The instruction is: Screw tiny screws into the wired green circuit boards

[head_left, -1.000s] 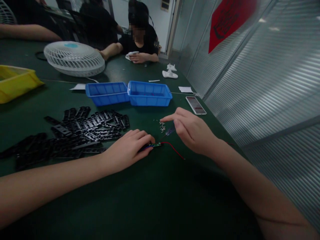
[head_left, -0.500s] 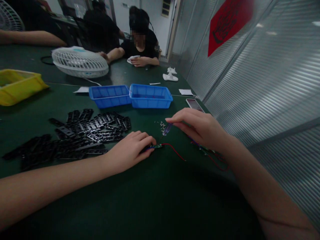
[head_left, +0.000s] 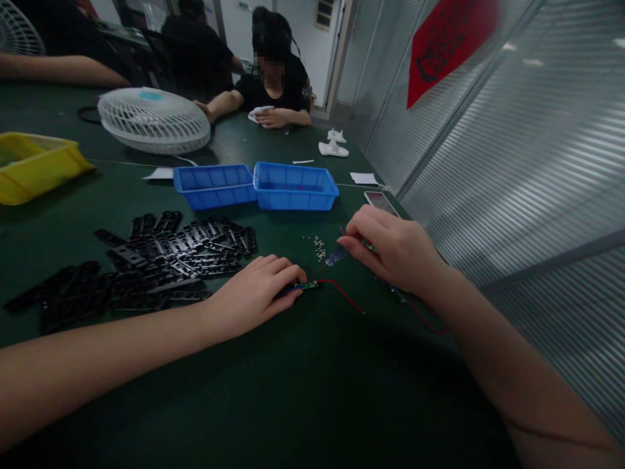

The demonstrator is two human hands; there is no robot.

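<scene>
In dim room, we face green table (head_left: 312, 391), striped partition (head_left: 547, 169) at right, red banner (head_left: 446, 49), pale wall (head_left: 299, 29) beyond.

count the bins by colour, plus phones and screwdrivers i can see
Blue plastic bins: 2
Yellow plastic bin: 1
Phone, partly hidden: 1
Screwdriver, in the right hand: 1
Total: 5

The lone camera, head-worn, looks forward and down from close above the table (head_left: 303, 391) at both hands (head_left: 258, 290).
</scene>
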